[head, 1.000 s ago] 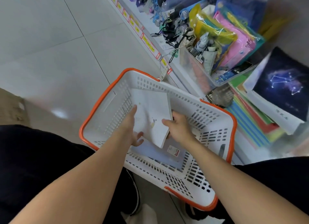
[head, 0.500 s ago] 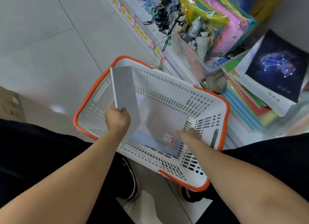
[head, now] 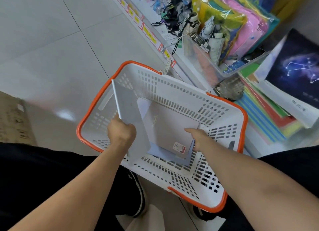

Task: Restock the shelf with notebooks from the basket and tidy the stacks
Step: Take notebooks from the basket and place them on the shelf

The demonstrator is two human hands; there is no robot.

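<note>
A white basket with an orange rim (head: pixel 229 110) sits on the floor in front of me. My left hand (head: pixel 120 132) grips a pale grey notebook (head: pixel 131 116), held upright on its edge at the basket's left side. In the basket lies a grey notebook with a red price label (head: pixel 169 130), resting on a light blue one (head: pixel 160 154). My right hand (head: pixel 200 139) takes hold of the lying grey notebook's right edge, thumb on top and fingers beneath. To the right, the low shelf holds a stack of coloured notebooks (head: pixel 264 116).
A dark constellation-cover notebook (head: pixel 296 70) tops a stack on the shelf at right. Behind it stands a clear bin (head: pixel 207 61) of umbrellas and bright plastic pouches. Yellow price tags (head: pixel 148 32) line the shelf edge. Pale floor tiles spread to the left.
My left hand lifted the pale notebook out and stood it on edge at the basket's left. My right hand let go of it and dropped to the grey notebook lying in the basket.
</note>
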